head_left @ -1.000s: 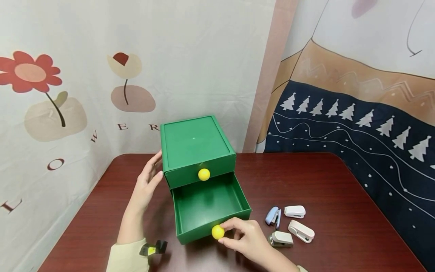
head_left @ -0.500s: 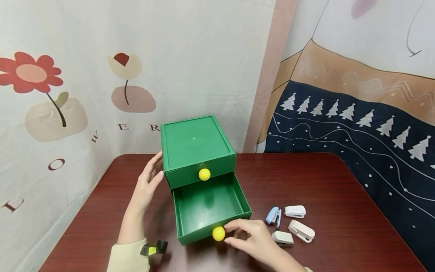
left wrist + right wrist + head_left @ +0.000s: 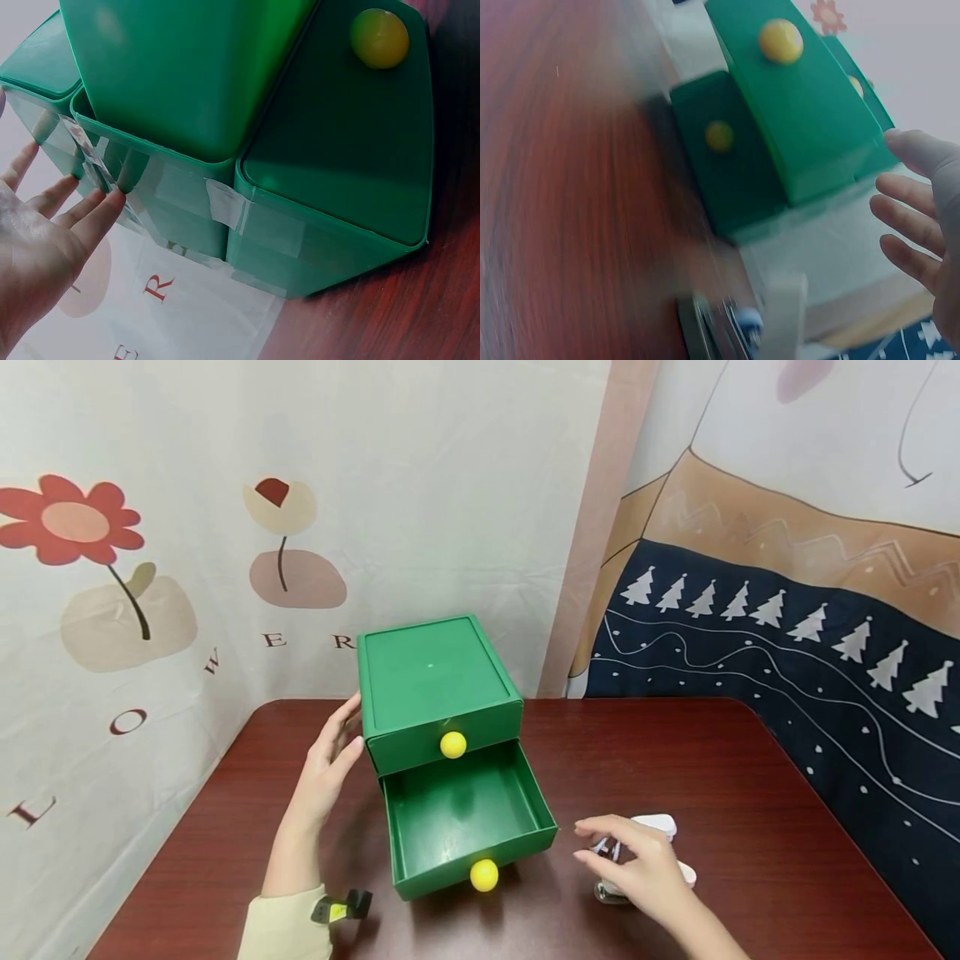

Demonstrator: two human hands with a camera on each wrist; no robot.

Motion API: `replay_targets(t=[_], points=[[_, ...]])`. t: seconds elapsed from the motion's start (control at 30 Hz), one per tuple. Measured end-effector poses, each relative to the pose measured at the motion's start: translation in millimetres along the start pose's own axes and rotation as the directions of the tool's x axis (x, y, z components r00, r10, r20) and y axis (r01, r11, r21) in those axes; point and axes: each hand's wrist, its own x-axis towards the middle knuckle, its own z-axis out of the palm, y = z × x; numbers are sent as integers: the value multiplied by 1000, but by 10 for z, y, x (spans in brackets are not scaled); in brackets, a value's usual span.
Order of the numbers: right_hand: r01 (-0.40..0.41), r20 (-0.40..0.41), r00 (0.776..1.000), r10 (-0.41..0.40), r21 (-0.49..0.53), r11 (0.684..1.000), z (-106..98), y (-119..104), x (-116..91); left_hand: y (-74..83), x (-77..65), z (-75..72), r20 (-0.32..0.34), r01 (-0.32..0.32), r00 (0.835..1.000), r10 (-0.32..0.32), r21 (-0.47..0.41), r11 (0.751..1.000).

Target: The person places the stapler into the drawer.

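Note:
A green drawer cabinet stands on the table, its middle drawer pulled out and bare inside. That drawer's yellow ball knob is untouched. My left hand rests its extended fingertips against the cabinet's left side; the left wrist view shows the fingers spread along the taped wall. To the right of the drawer, my right hand hovers over several small staplers, thumb and fingers apart, holding nothing. It partly covers a blue stapler, a white stapler, another white one and a pale grey one.
The upper drawer, with its yellow knob, is closed, as is the bottom drawer in the left wrist view. A printed cloth hangs behind the dark red wooden table.
My right hand has let go of the pulled-out drawer's knob and moved right, over the staplers. The left hand has stayed against the cabinet, and the drawer remains pulled out.

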Motion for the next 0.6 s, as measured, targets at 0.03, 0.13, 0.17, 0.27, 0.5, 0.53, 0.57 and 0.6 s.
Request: replay_targets(t=[0.03, 0.13, 0.17, 0.27, 0.5, 0.53, 0.57, 0.6], points=[[-21, 0, 1000, 21, -27, 999, -57, 16, -12, 3, 1, 3, -1, 1, 1000, -1, -2, 1000], [-103, 9, 994, 105, -91, 990, -222, 69, -57, 9, 2, 10, -3, 3, 1000, -3, -1, 1000], [-129, 10, 991, 132, -116, 985, -276, 90, -72, 9, 3, 12, -7, 4, 1000, -4, -2, 1000], [-183, 4, 983, 186, -168, 969, -418, 171, -125, 11, 1, 15, -8, 5, 1000, -5, 4, 1000], [-315, 0, 947, 322, -211, 925, -653, 409, -286, 5, -7, 14, -9, 8, 1000, -8, 7, 1000], [-334, 1, 940, 341, -207, 920, -678, 450, -314, 3, -8, 13, -9, 8, 1000, -8, 9, 1000], [-355, 6, 931, 364, -206, 912, -702, 492, -343, 1, -8, 12, -8, 7, 1000, -7, 11, 1000], [-373, 10, 924, 383, -205, 905, -724, 534, -374, -2, -9, 10, -5, 6, 1000, -6, 15, 1000]])
